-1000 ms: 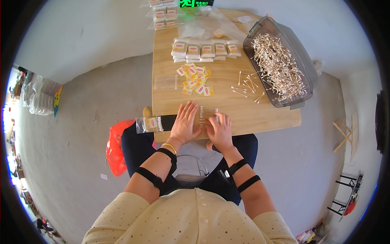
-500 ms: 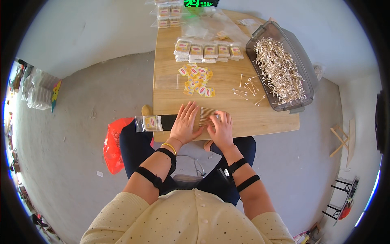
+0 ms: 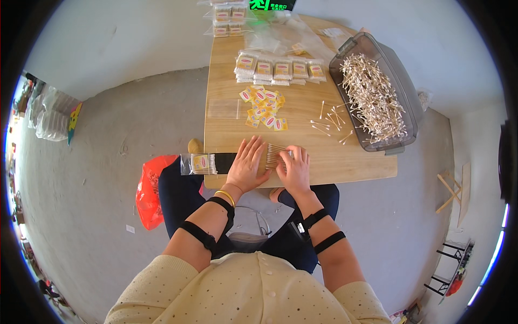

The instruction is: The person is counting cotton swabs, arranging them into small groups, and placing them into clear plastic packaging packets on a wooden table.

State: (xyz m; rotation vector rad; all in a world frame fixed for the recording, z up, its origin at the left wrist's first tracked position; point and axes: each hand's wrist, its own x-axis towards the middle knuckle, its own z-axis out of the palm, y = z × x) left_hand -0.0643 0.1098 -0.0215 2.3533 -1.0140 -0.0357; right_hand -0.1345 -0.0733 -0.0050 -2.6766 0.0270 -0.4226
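My left hand (image 3: 246,166) lies flat at the table's near edge, its fingers stretched out over the right end of a black strip (image 3: 223,162). Right beside it is a neat row of cotton swabs (image 3: 274,152). My right hand (image 3: 294,170) bends its fingers and thumb around the right side of that row, partly hiding it. On the strip's left end sits a clear bag (image 3: 200,164) with swabs and a yellow card inside. Loose yellow cards (image 3: 264,108) are heaped farther back, and a flat clear bag (image 3: 224,108) lies left of them.
A grey bin (image 3: 402,81) full of cotton swabs stands at the table's right, with several loose swabs (image 3: 333,119) next to it. Packed bags (image 3: 281,69) line the back, and more stacks (image 3: 229,21) stand behind. A red plastic bag (image 3: 149,194) hangs by my left leg.
The view has shifted very slightly. Both hands stay in nearly the same place around the row of cotton swabs.
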